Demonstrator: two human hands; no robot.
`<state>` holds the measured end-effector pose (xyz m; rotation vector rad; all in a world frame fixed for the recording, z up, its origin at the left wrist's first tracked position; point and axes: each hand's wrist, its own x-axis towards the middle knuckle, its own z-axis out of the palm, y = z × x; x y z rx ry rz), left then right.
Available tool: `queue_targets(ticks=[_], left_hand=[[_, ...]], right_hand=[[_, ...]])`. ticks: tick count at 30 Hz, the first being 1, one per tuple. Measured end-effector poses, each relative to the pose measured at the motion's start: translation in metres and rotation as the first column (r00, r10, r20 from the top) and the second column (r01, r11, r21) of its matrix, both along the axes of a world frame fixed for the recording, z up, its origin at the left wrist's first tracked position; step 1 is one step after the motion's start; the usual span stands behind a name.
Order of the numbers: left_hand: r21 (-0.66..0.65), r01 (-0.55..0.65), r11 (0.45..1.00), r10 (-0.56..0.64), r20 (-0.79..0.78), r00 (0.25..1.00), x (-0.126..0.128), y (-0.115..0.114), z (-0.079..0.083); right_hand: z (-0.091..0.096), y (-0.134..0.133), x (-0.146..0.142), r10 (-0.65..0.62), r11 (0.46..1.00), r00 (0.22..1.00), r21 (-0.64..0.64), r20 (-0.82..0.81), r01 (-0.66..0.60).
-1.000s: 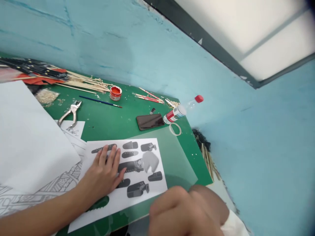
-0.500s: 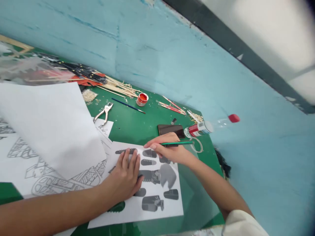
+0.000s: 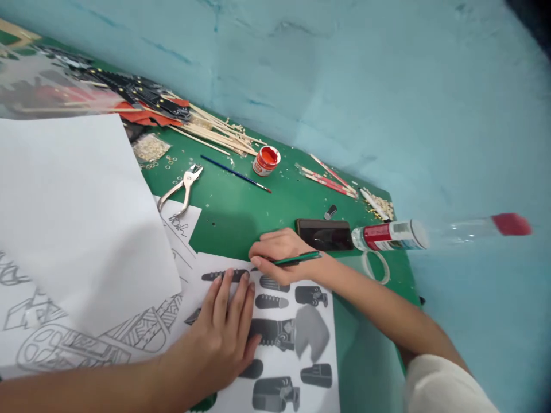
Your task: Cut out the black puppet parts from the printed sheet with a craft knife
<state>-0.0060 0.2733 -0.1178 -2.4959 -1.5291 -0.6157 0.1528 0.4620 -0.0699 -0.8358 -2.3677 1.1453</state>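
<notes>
A printed sheet with grey and black puppet-like shapes lies on the green table. My left hand rests flat on its left part, fingers slightly apart, covering some shapes. My right hand is at the sheet's top edge, closed around a slim green pencil. The pencil's writing end is hidden by my fingers, close to the top row of shapes. A dark phone lies just beyond my right hand. To the left, a blank white sheet covers part of some line drawings.
Behind lie a hole punch, a paintbrush, an open red paint pot and wooden sticks. Past the phone are a bottle and a tape roll. The blue wall bounds the table's back.
The camera view has shifted, so the table objects appear larger and mostly farther right. My right hand still grips the pencil at the sheet's top edge, and my left hand stays flat.
</notes>
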Motion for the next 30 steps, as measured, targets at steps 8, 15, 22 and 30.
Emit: queue_targets(ticks=[8, 15, 22, 30], left_hand=[[-0.05, 0.007, 0.999, -0.009, -0.023, 1.0, 0.001, -0.003, 0.003], [-0.143, -0.057, 0.988, 0.045, -0.085, 0.995, 0.004, -0.005, 0.012], [-0.125, 0.075, 0.989, -0.103, -0.235, 0.967, -0.009, -0.002, 0.01], [-0.162, 0.028, 0.986, -0.047, -0.115, 0.992, -0.001, -0.008, -0.003]], right_hand=[[-0.001, 0.024, 0.002, 0.562, 0.8, 0.784, 0.071, 0.262, -0.596], [-0.003, 0.033, 0.0, 0.671, 0.677, 0.699, 0.183, 0.248, -0.713], [-0.011, 0.029, -0.009, 0.668, 0.691, 0.72, 0.205, 0.187, -0.694], [-0.036, 0.034, -0.01, 0.699, 0.656, 0.709, 0.315, 0.091, -0.686]])
